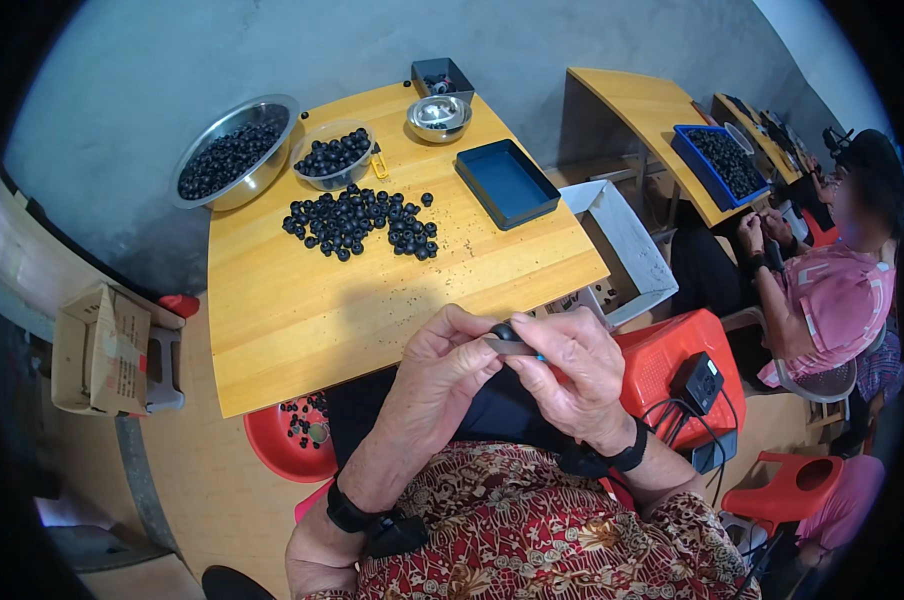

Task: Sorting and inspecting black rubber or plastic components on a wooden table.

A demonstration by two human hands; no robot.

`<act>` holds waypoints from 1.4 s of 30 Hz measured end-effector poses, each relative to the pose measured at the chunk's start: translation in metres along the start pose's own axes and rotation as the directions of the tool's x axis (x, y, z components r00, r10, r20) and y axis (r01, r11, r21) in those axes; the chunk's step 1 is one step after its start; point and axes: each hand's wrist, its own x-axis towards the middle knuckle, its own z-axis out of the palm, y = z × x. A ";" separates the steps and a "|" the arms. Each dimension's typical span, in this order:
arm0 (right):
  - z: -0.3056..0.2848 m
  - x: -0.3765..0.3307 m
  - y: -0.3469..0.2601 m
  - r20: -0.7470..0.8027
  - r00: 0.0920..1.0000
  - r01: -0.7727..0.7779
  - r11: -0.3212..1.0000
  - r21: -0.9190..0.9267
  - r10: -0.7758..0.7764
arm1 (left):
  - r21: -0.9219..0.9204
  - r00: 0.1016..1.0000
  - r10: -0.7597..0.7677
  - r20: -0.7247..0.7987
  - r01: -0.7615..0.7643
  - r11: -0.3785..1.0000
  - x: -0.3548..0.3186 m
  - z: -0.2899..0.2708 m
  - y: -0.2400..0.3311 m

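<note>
Seemingly mid-trim, the left hand (pixel 437 362) pinches a black ball (pixel 504 331), the right hand (pixel 575 372) a flat grey tool (pixel 510 347) against it, by the wooden table (pixel 282 300)'s near edge, another stroke calling for steadiness.

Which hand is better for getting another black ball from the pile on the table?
Probably the left hand: the pile of black balls lies ahead and to its left, farther from the right hand. Both are busy at one ball now.
</note>
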 end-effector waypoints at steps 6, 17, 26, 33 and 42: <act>-0.002 -0.004 0.002 0.064 0.997 0.049 0.996 -0.074 -0.044 | 0.019 1.000 -0.002 -0.021 0.002 1.000 -0.001 0.002 -0.001; -0.005 -0.001 -0.002 0.095 0.991 0.102 0.993 -0.060 -0.096 | 0.003 0.999 -0.036 -0.038 0.036 0.999 0.001 0.001 0.002; -0.007 -0.004 0.006 0.063 0.992 0.116 0.988 -0.101 -0.110 | -0.028 0.998 -0.026 -0.049 0.024 0.999 0.000 0.000 0.001; -0.008 -0.006 0.008 0.074 0.993 0.105 0.983 -0.148 -0.095 | -0.061 0.999 -0.043 -0.011 0.042 0.997 -0.002 0.002 0.001; -0.008 -0.005 0.009 0.084 0.992 0.107 0.981 -0.164 -0.094 | -0.086 0.997 -0.082 0.006 0.082 0.993 -0.001 -0.004 0.000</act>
